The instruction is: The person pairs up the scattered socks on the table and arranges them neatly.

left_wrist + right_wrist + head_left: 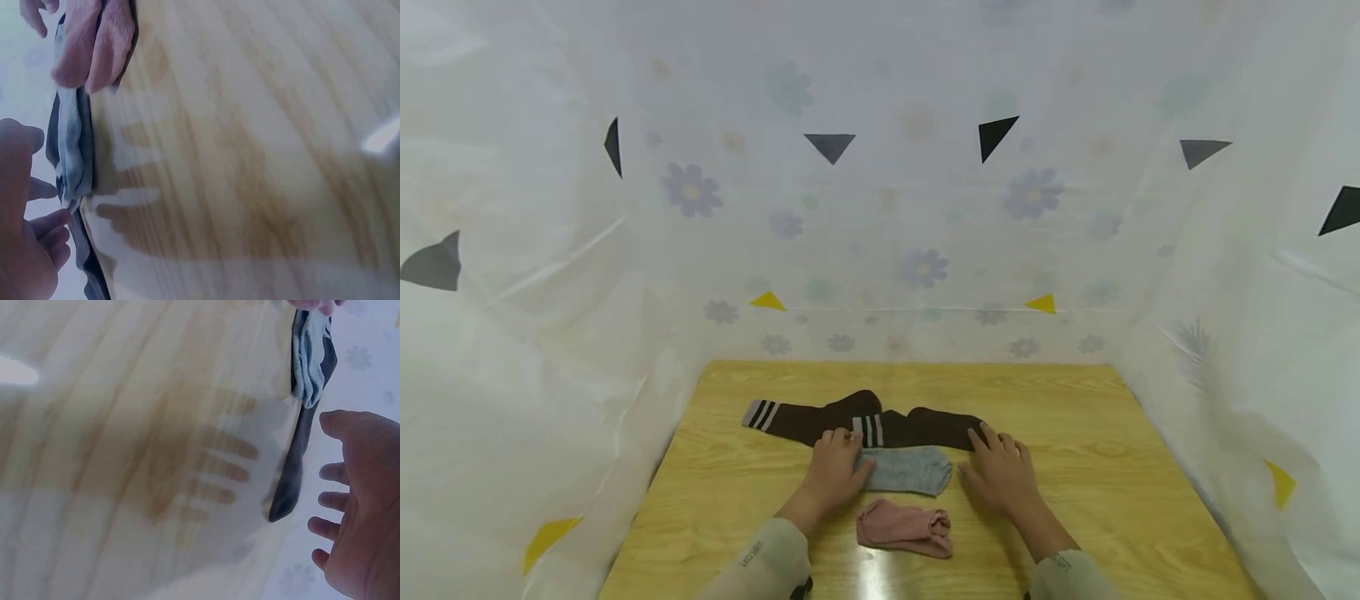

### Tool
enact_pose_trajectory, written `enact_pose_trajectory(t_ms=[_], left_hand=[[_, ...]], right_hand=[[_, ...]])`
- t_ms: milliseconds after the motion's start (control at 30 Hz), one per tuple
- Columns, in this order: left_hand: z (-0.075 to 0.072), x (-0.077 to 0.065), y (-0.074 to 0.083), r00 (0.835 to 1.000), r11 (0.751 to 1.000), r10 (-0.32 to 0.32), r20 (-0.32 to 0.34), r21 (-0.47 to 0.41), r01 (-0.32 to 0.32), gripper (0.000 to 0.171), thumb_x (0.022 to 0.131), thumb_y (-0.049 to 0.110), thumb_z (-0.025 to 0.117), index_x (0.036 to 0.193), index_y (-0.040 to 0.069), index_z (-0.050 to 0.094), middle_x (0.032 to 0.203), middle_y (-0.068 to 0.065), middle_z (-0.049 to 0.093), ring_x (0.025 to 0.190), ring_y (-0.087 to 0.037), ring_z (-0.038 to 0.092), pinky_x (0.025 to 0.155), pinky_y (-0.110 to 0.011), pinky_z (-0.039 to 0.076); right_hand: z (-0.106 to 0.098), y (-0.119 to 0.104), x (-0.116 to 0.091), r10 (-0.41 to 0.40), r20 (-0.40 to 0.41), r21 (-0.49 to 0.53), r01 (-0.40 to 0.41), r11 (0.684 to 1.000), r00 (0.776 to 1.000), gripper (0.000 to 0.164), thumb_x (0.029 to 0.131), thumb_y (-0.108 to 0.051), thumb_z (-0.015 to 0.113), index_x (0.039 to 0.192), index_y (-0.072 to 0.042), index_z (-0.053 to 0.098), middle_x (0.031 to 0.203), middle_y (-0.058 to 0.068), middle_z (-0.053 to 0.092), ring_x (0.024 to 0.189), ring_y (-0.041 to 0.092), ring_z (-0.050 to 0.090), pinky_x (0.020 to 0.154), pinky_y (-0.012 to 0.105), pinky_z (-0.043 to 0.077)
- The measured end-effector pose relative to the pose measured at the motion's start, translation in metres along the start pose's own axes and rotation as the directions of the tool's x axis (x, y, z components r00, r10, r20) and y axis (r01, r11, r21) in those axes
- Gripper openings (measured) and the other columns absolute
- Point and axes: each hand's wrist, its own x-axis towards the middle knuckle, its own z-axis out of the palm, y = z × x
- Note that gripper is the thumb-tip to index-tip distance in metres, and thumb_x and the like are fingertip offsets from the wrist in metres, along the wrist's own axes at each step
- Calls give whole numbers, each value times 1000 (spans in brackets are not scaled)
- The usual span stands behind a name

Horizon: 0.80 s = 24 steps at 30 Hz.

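Note:
Two dark brown socks with striped cuffs lie in a row across the table, the left brown sock partly overlapped by the cuff end of the right brown sock. My left hand rests where they meet, fingertips over the brown fabric and thumb apart at the left end of a folded grey sock. At the toe of the right brown sock are the fingertips of my right hand, its fingers spread in the right wrist view. Nearer to me lies a folded pink sock bundle.
The wood-grain table is enclosed by pale sheeting with a flower print at the back. Yellow and black paper pieces are stuck on it. Light glares off the table's front.

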Motion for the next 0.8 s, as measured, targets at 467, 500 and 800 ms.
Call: enact_pose_trajectory(t_ms=[467, 500, 800], left_hand=[[-11, -5, -23, 994, 993, -113, -8, 38, 113, 61, 101, 36, 69, 139, -11, 63, 125, -27, 64, 111, -43, 57, 90, -57, 49], [-11, -6, -24, 993, 993, -115, -7, 38, 115, 61, 101, 36, 69, 140, -11, 63, 125, -27, 64, 111, -43, 56, 91, -57, 48], [-21, -10, -28, 986, 986, -165, -1, 3, 165, 66, 101, 37, 69, 145, -11, 57, 127, -29, 61, 113, -44, 55, 95, -61, 46]], right_hand=[[8, -35, 36, -67, 66, -4, 67, 998, 996, 71, 104, -52, 62, 163, -17, 44, 170, 16, 37, 150, 45, 41, 118, 69, 33], [10, -37, 38, -78, 59, -4, 78, 997, 995, 71, 104, -52, 62, 163, -17, 45, 170, 16, 38, 149, 45, 41, 117, 69, 33], [9, -55, 46, -88, 58, 39, 86, 996, 994, 70, 104, -50, 64, 162, -16, 47, 169, 15, 39, 150, 44, 42, 117, 67, 34]])
